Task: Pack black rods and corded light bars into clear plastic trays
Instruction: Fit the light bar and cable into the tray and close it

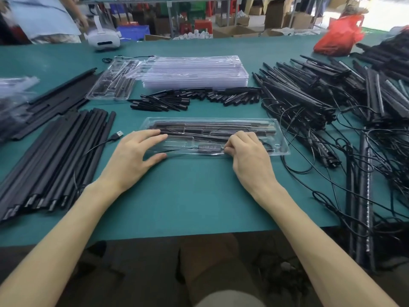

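Note:
A clear plastic tray lies in front of me on the green table, holding black rods, a light bar and a black inline controller. My left hand rests on the tray's left end with fingers spread and straight. My right hand has its fingers curled, pinching the thin black cord right of the controller. A USB plug on a cord lies just left of the tray.
Long black rods lie at the left. A filled tray and a stack of empty trays sit behind. Short black pieces lie mid-table. Corded light bars are heaped at the right, beside a red bag.

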`<state>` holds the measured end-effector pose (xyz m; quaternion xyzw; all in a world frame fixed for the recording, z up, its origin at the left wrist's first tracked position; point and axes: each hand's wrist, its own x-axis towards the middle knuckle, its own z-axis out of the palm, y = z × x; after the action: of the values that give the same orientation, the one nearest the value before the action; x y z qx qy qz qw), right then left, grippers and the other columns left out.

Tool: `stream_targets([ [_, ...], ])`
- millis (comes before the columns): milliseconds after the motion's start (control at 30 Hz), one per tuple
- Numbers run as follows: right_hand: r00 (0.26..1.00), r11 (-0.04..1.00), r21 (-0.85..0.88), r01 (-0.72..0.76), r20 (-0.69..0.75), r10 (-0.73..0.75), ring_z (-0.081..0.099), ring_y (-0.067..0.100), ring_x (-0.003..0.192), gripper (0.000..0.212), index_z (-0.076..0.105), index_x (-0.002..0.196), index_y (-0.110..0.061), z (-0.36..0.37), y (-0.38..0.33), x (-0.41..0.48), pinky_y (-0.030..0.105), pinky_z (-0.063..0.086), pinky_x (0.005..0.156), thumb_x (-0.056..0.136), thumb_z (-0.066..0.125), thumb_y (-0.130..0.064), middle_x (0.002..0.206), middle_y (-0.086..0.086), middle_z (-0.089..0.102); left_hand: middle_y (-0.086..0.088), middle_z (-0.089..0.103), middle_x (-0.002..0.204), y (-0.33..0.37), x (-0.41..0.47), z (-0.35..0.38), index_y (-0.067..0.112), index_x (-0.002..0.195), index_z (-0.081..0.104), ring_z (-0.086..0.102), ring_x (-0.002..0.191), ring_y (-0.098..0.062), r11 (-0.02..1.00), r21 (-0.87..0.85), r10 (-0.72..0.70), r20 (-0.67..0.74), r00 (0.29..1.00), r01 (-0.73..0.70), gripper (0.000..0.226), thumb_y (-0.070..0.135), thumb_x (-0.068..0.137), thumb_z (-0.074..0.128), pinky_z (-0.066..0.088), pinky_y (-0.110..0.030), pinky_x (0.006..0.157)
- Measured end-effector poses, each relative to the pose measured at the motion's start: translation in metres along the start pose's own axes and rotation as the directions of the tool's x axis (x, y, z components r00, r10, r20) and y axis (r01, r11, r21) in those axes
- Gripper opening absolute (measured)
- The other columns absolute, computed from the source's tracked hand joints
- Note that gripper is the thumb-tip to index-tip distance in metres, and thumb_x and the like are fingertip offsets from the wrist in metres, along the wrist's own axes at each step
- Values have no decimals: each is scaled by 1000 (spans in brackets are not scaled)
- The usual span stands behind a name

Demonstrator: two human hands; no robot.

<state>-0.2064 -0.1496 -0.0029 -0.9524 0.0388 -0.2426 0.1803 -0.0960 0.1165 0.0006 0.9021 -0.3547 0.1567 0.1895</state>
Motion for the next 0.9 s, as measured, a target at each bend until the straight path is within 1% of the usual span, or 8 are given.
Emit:
stream_targets([
  [67, 1000, 1000, -4, 1, -5, -1, 50, 24, 99, 14, 60, 89, -7, 0, -1, 0, 38, 44, 85, 101, 54, -8, 96, 2, 61, -6, 59, 139, -10, -3, -4, 19, 133, 65, 51, 131, -27, 996, -47, -79, -14, 997, 78, 46, 27, 88, 75, 31, -45, 118],
  [167, 1000, 999, -31, 11, -14, -11, 49, 24, 98, 13, 60, 89, -6, -1, -3, -1, 38, 44, 84, 101, 54, -7, 96, 3, 62, -5, 56, 140, -17, -7, -9, 21, 132, 66, 42, 137, -23, 967, -161, -197, 11, 980, 196, 45, 21, 88, 76, 22, -27, 118],
  [267, 1000, 999, -43, 5, -21, -6, 50, 24, 98, 12, 60, 90, -6, -2, -3, -3, 38, 45, 83, 101, 55, -5, 96, 3, 62, -1, 60, 136, -21, -10, -12, 17, 130, 68, 51, 130, -18, 961, -198, -192, 28, 981, 194, 42, 10, 89, 73, 29, -23, 116],
  [433, 999, 999, -45, -29, -18, 28, 49, 24, 99, 11, 61, 91, -5, -4, -2, -3, 38, 45, 83, 99, 56, -2, 96, 4, 62, 3, 59, 133, -25, -13, -15, 2, 124, 70, 58, 122, -14, 955, -248, -162, 15, 987, 161, 45, -21, 87, 60, 33, 2, 99],
  [500, 1000, 998, -52, -26, -17, 25, 49, 24, 99, 10, 62, 91, -5, -4, -2, -3, 38, 45, 83, 99, 56, -2, 96, 4, 63, 4, 57, 136, -26, -13, -15, 4, 127, 68, 57, 124, -13, 963, -222, -151, 31, 988, 154, 52, -26, 87, 52, 36, 0, 100],
  [600, 1000, 998, -57, -24, -17, 23, 49, 24, 99, 10, 62, 91, -5, -4, -3, -3, 38, 46, 82, 100, 56, -2, 96, 4, 62, 11, 57, 141, -32, -13, -20, 18, 132, 67, 59, 125, -12, 985, -103, -134, 75, 988, 141, 74, -29, 80, 42, 45, -26, 109],
  [667, 1000, 998, -60, -20, -20, 19, 49, 24, 98, 11, 62, 91, -5, -4, -2, -3, 38, 45, 81, 99, 56, -2, 95, 4, 62, 18, 58, 140, -36, -11, -25, 27, 131, 67, 57, 129, -12, 992, -9, -127, 84, 988, 129, 84, -28, 74, 39, 44, -35, 112],
  [900, 998, 998, -52, 43, -47, -46, 51, 27, 102, 9, 66, 103, -7, 2, 4, -3, 40, 45, 86, 99, 58, -5, 101, 4, 63, 17, 60, 138, -38, -14, -20, 27, 130, 69, 58, 128, -11, 992, -21, -127, 23, 992, 127, 87, -28, 70, 38, 44, -36, 112],
])
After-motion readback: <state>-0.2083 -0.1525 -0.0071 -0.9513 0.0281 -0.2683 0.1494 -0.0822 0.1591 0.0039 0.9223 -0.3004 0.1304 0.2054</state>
